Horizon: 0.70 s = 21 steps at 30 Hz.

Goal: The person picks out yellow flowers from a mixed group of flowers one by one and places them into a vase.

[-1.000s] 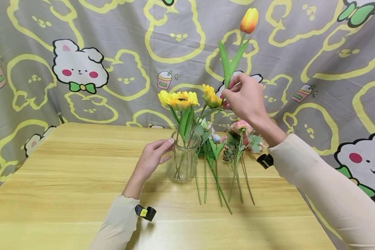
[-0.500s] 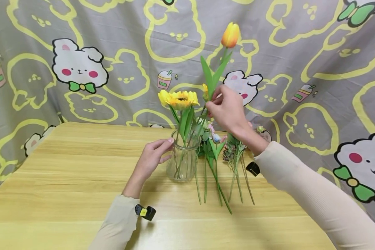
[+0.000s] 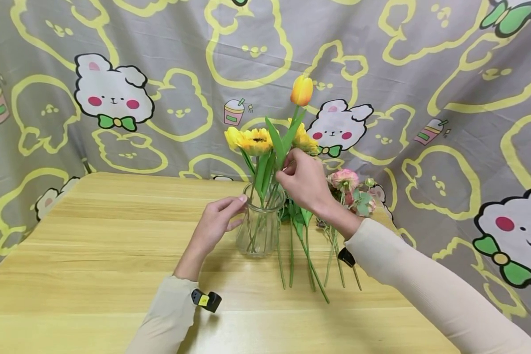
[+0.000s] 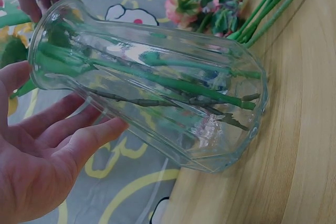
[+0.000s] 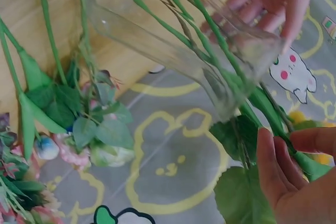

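A clear glass vase (image 3: 257, 231) stands upright on the table, holding a yellow tulip (image 3: 232, 138) and sunflowers (image 3: 255, 141). My left hand (image 3: 214, 221) rests against its left side, fingers mostly straight and touching the glass near the rim, as the left wrist view also shows (image 4: 58, 150). My right hand (image 3: 307, 179) pinches the stem of an orange-yellow tulip (image 3: 302, 90) between thumb and fingers, just above the vase's mouth. Inside the glass (image 4: 157, 77) several green and brown stems slant down. Whether the pinched tulip's stem end is among them is hard to tell.
Right of the vase lie several loose artificial flowers, their stems (image 3: 310, 265) pointing toward the front. Pink blooms (image 3: 344, 180) lie at the back right. A patterned grey curtain (image 3: 181, 59) hangs behind the wooden table (image 3: 115, 246).
My right hand has moved left and down with the orange-yellow tulip, from the right of the vase to above its mouth. My left hand has stayed at the vase.
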{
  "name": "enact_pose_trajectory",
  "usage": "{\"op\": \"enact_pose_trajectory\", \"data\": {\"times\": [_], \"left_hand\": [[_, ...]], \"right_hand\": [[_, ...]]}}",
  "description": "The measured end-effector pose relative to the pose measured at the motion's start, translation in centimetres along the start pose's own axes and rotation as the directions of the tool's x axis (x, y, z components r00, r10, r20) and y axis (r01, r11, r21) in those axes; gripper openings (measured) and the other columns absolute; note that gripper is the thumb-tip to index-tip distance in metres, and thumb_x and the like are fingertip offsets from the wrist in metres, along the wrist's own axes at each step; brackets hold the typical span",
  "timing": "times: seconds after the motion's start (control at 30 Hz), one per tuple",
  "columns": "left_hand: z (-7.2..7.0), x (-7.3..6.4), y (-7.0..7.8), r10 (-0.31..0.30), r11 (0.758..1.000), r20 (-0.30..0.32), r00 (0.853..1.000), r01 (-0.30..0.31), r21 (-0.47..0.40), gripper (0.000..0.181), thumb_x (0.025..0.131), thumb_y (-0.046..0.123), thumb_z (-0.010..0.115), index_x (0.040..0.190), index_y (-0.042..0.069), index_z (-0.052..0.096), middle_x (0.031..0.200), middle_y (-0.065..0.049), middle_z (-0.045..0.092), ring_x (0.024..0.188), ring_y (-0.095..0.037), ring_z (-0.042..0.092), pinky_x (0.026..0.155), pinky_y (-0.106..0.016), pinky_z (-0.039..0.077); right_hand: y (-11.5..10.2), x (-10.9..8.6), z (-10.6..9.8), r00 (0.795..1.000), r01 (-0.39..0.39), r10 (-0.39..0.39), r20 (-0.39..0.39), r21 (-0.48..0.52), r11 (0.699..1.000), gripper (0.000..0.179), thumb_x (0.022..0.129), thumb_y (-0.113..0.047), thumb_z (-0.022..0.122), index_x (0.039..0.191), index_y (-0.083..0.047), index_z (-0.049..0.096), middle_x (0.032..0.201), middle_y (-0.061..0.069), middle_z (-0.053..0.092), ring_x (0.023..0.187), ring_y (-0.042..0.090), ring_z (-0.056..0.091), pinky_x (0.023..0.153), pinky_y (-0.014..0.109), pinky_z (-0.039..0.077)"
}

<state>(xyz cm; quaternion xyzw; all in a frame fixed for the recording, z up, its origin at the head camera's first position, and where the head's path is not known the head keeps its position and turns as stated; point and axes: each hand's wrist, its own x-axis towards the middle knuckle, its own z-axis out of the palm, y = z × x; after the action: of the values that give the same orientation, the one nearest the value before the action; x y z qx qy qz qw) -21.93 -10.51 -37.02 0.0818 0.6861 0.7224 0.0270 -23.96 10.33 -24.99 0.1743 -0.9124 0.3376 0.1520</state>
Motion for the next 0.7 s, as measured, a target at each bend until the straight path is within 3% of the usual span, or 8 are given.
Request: {"op": "enact_pose_trajectory", "data": {"times": [0.4,0.7], "left_hand": [[0.0,0.1,0.0,0.004,1.0,0.002,1.0,-0.004,0.007,0.059,0.1,0.049,0.061,0.131,-0.001,0.063,0.137,-0.017,0.06,0.133,-0.031,0.057,0.102,-0.037,0.057],[0.0,0.1,0.1,0.004,1.0,0.0,1.0,-0.004,0.01,0.058,0.1,0.049,0.061,0.129,-0.001,0.064,0.137,-0.017,0.06,0.132,-0.032,0.057,0.102,-0.038,0.057]], "right_hand": [[0.7,-1.0,1.5,0.996,-0.042,0.045,0.083,-0.038,0.998,0.012,0.091,-0.01,0.064,0.103,-0.006,0.065,0.091,0.009,0.076,0.076,0.021,0.073,0.059,0.031,0.06],[0.9,-1.2,1.9,0.994,-0.057,0.062,0.091,-0.058,0.997,0.011,0.093,-0.018,0.067,0.098,-0.008,0.066,0.09,0.008,0.075,0.076,0.021,0.073,0.063,0.033,0.062]]}}
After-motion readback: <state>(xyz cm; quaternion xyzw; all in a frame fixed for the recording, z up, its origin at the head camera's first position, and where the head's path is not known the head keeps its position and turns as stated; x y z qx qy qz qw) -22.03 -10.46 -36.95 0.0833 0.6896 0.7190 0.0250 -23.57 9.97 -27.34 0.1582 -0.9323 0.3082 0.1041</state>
